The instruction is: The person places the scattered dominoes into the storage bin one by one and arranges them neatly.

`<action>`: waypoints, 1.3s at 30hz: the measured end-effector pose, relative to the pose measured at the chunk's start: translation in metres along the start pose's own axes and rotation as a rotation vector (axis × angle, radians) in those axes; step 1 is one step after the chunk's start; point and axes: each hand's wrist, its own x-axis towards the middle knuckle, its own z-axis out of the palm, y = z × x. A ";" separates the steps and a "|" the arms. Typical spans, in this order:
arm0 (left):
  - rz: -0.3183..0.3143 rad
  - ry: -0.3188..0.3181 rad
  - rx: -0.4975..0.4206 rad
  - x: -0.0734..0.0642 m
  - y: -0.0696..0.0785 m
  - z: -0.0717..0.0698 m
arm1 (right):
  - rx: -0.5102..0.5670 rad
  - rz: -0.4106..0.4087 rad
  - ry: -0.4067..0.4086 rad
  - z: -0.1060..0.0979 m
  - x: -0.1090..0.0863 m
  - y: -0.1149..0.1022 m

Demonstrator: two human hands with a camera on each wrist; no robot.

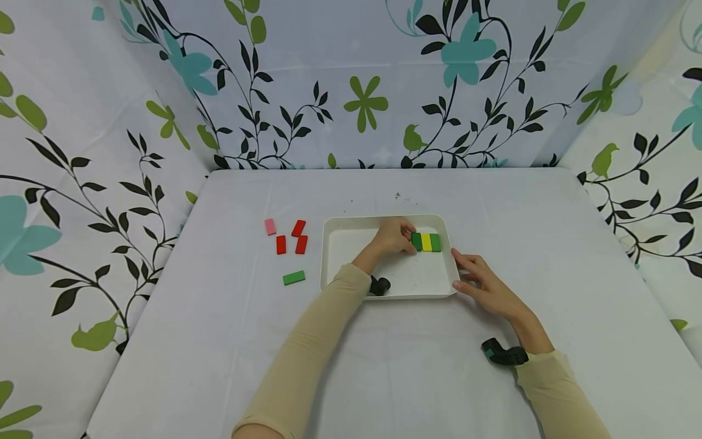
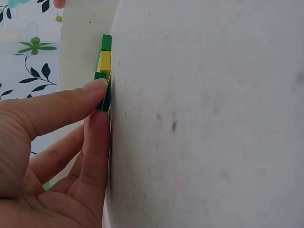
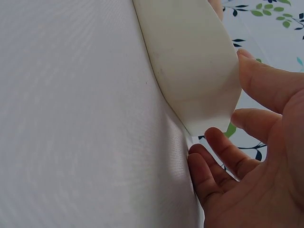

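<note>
Inside the white tray (image 1: 342,244), a dark green block (image 1: 417,241), a yellow block (image 1: 426,242) and a green block (image 1: 436,242) lie side by side in a row near the right wall. My left hand (image 1: 390,239) reaches in over the front rim and pinches the dark green block at the row's left end, the thumb (image 2: 71,107) on its top and a finger at its near end. My right hand (image 1: 484,285) is at the tray's right side, fingers spread apart. Its fingertips touch the right wall and front right corner.
Left of the tray, several red blocks (image 1: 281,244), a pink block (image 1: 270,226) and a lone green block (image 1: 294,278) lie on the white table (image 1: 230,341). Small dark specks (image 1: 398,196) dot the cloth behind the tray. A patterned curtain (image 1: 329,61) surrounds the table.
</note>
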 end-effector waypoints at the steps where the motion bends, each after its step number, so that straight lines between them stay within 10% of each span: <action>1: 0.000 0.003 0.014 0.000 0.000 0.000 | -0.001 0.000 0.001 0.000 0.000 0.000; 39: 0.013 -0.012 0.028 -0.001 0.005 -0.002 | -0.011 -0.022 0.003 0.000 0.001 0.000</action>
